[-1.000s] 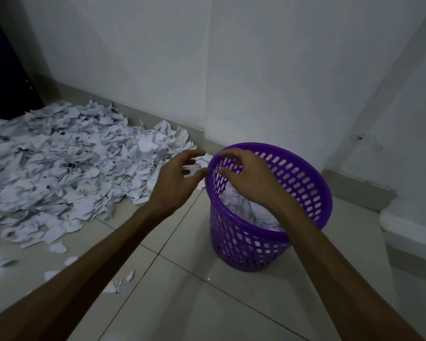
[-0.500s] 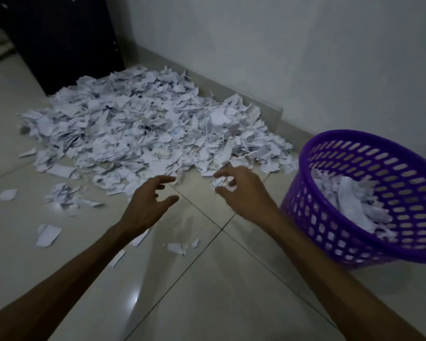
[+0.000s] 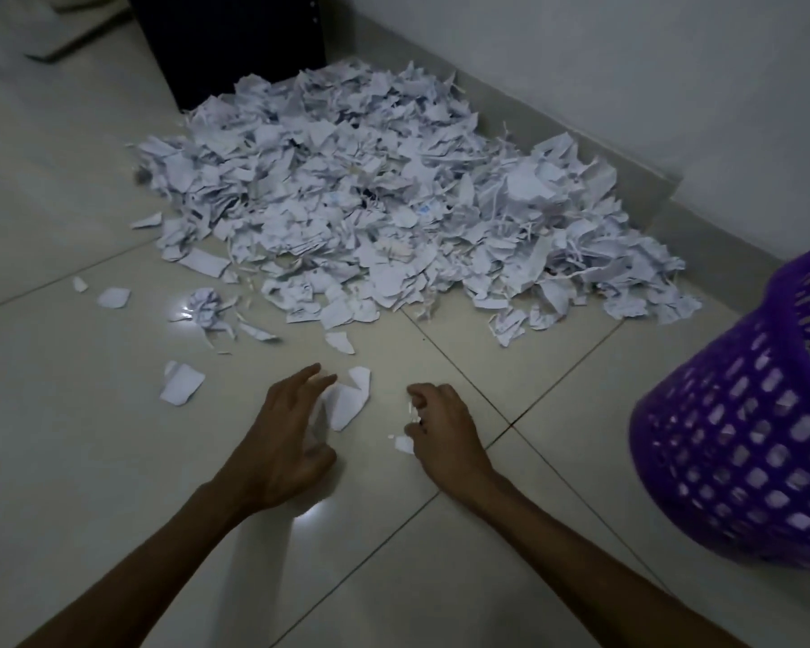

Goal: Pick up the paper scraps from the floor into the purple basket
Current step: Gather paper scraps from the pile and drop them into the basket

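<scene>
Both hands were down at the tiled floor (image 3: 510,484), in front of a large pile of paper scraps (image 3: 384,203) heaped against the foot of the wall (image 3: 674,63). The left hand (image 3: 286,441) had its fingers spread and bent over a white scrap (image 3: 347,404), thumb below and fingertips above it, closing round the paper so that part of the scrap was hidden under the palm. The right hand (image 3: 445,427) was curled, its fingertips pinching small bits of paper, with a tiny scrap (image 3: 404,444) lying on the floor just beside them. The purple basket (image 3: 739,441) stood to the right, cut off by the frame edge, well apart from both hands, with some paper visible inside through its perforated side. Loose scraps lay scattered near the pile, among them a crumpled ball (image 3: 207,307) and a flat piece (image 3: 181,383) left of the left hand. A dark cabinet (image 3: 235,44) stood behind the pile.
</scene>
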